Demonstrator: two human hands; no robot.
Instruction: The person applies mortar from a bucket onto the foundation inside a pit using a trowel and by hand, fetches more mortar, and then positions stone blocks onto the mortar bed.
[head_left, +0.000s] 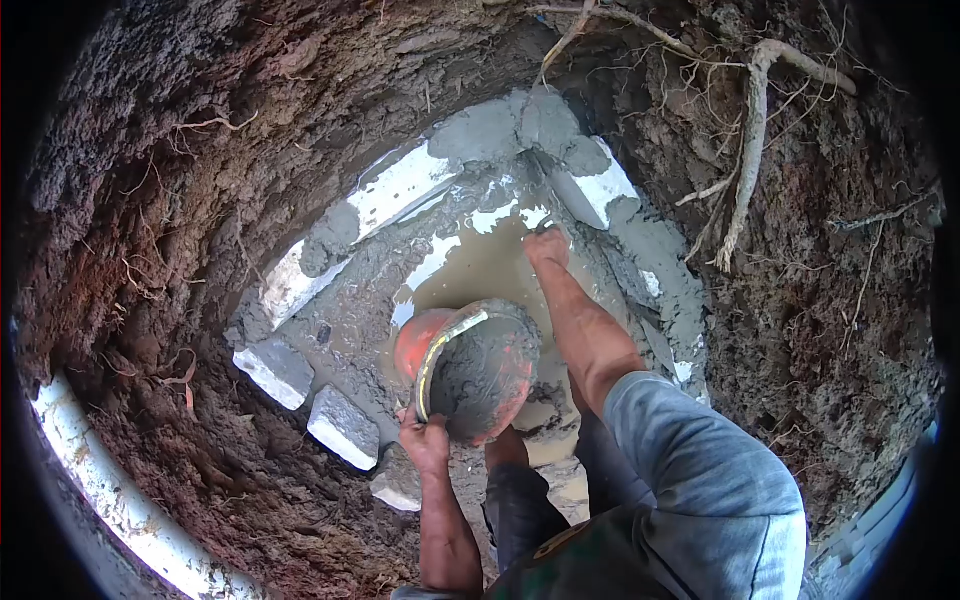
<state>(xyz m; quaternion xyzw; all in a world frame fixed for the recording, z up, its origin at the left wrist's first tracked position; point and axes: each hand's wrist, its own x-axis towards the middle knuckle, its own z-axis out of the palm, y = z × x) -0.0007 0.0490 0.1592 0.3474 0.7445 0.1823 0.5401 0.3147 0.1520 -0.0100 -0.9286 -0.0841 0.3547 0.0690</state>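
Note:
My left hand (425,441) is closed on the near left edge of an orange-red bucket (415,345), where its yellow-and-white handle (437,352) meets the rim. The bucket lies tilted, mouth toward me, its inside coated with wet grey mortar (480,375). Farther off, my right arm stretches to the corner of the pit. There my right hand (547,247) is closed, low over muddy water (480,265); a small dark shape shows at its fingers, too unclear to name.
Mortared white-faced blocks (405,188) and another block (605,185) form an angled course around the water. Loose blocks (345,425) lie at left. Earth walls (200,250) surround me, with a thick root (752,150) hanging at right. A pale pipe (120,490) curves at lower left.

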